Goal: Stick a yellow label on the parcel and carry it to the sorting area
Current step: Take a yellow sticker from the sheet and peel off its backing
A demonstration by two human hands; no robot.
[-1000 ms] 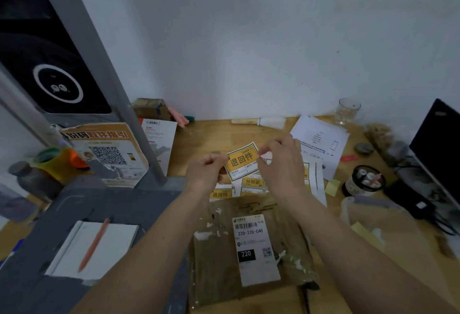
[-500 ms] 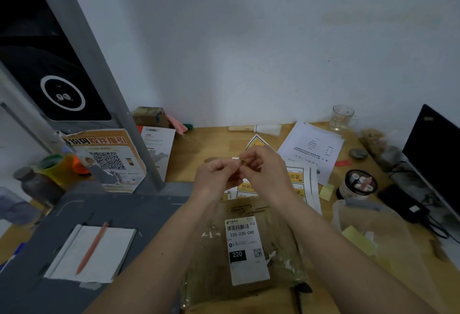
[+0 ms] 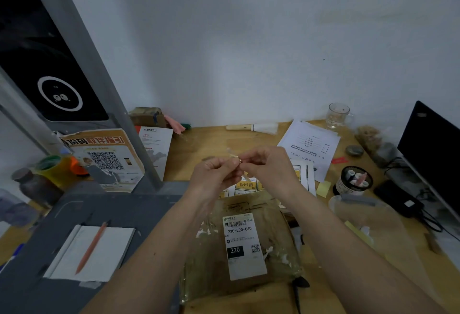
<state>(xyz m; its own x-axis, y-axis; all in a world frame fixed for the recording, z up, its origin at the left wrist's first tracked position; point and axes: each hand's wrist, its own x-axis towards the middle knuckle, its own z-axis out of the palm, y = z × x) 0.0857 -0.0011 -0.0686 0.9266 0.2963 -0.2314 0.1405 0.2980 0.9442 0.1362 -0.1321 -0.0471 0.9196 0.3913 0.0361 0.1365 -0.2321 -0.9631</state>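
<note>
A brown parcel (image 3: 239, 261) in clear wrap lies on the wooden desk near me, with a white shipping label (image 3: 242, 244) on top. Above it, my left hand (image 3: 215, 176) and my right hand (image 3: 267, 167) meet, fingertips pinched on a yellow label (image 3: 235, 158) held edge-on, so only a thin pale strip shows. A sheet of yellow labels (image 3: 246, 185) lies on the desk under my hands, partly hidden by them.
A notebook with an orange pen (image 3: 92, 249) rests on the grey surface at left. Papers (image 3: 308, 142), a glass mug (image 3: 337, 114), a brush (image 3: 254, 127), a black cup (image 3: 354, 181), sticky notes (image 3: 323, 188) and a laptop (image 3: 433, 149) crowd the right. A grey post (image 3: 99, 77) stands at left.
The yellow label, shown flat between my hands a second ago, is now turned edge-on and pinched by both hands drawn close together. The parcel has not moved.
</note>
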